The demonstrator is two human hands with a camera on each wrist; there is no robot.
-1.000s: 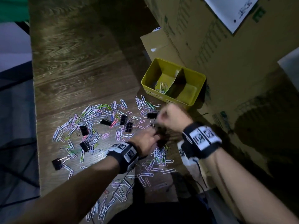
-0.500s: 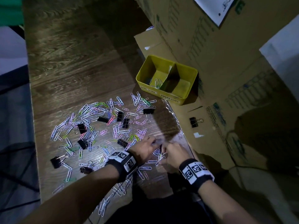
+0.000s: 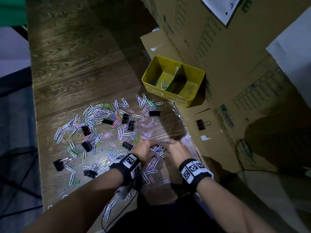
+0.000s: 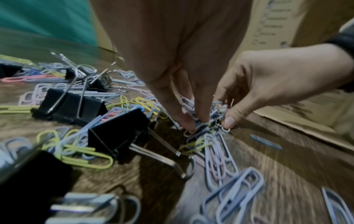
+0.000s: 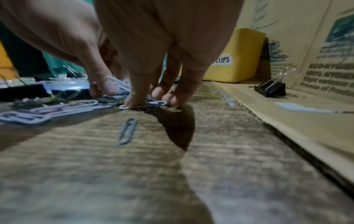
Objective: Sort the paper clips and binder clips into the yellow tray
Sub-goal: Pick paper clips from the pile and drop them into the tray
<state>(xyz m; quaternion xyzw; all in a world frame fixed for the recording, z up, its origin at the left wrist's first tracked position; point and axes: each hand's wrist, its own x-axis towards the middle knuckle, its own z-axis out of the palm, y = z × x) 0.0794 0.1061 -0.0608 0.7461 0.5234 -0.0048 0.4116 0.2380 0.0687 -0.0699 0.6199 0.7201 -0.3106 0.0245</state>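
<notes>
Both hands, the left hand (image 3: pixel 146 151) and right hand (image 3: pixel 178 151), pinch one tangled bunch of paper clips (image 4: pixel 205 125) on the counter (image 3: pixel 80 68). Linked clips could drag strays or spill before reaching the yellow tray (image 3: pixel 193 100) farther off.

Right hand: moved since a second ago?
Yes. The right hand was up by the yellow tray; it has come back toward the person and now meets the left hand at the paper clips.
</notes>
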